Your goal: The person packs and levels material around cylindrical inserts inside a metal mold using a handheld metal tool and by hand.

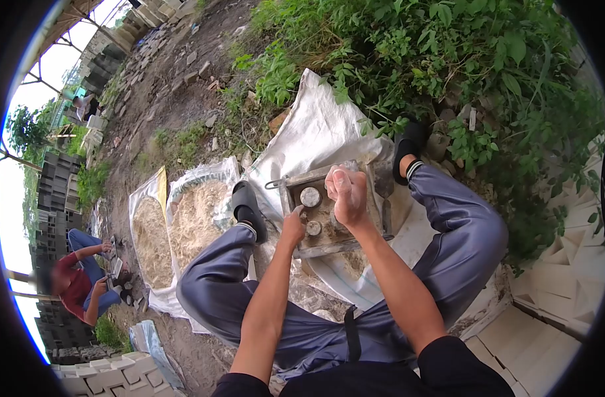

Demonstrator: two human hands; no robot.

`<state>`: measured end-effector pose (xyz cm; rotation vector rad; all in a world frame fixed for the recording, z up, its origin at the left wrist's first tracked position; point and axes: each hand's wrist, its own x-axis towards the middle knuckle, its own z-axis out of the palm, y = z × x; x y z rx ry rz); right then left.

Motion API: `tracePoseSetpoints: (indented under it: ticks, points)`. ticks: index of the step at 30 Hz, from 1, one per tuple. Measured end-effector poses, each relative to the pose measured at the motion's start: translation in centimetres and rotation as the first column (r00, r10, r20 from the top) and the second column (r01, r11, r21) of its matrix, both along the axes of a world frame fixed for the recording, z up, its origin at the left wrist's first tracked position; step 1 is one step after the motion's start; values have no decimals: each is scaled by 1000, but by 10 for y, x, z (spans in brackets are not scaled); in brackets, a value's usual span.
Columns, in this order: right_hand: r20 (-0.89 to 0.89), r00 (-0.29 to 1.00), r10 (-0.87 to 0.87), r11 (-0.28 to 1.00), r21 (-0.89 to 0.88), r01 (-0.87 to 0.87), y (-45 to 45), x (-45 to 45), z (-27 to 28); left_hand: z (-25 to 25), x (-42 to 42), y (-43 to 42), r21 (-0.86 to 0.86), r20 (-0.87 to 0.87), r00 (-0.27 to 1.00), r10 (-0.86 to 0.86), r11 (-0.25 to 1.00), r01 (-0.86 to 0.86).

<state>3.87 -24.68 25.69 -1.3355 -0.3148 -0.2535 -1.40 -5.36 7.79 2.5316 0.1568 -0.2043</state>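
Observation:
Between my legs, a shallow wooden frame point(335, 249) lies on white sacking, with powdery tan material inside. A larger round pale-topped piece point(310, 196) and a smaller one point(314, 228) stand in it. My left hand point(293, 227) is closed over the frame's left side, close to the smaller round piece; its fingertips are partly hidden. Over the right part of the frame, my right hand point(348, 196) makes a dusty fist with the thumb on top. Something whitish shows at its upper edge, too little to name. A metal loop point(273, 184) sticks out at the frame's far left corner.
Two open sacks of pale crumbly material point(200, 205) point(152, 231) stand left of my foot. A flat trowel-like tool point(384, 180) lies at the frame's right. Leafy plants point(448, 59) crowd the upper right. Another person point(84, 278) sits at far left. Pale blocks point(554, 291) are stacked lower right.

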Motion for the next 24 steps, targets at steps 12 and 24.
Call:
tracePoseSetpoints:
  ticks: [12,24]
  points:
    - [-14,1000,5,1000,-11,-5,0,1,-2,-4,-17,-1,-196,-358,930,-78,981,7]
    - [-31,999,9,1000,-5,-9,3,3,-2,22,-9,-24,-300,-380,817,433,778,-552]
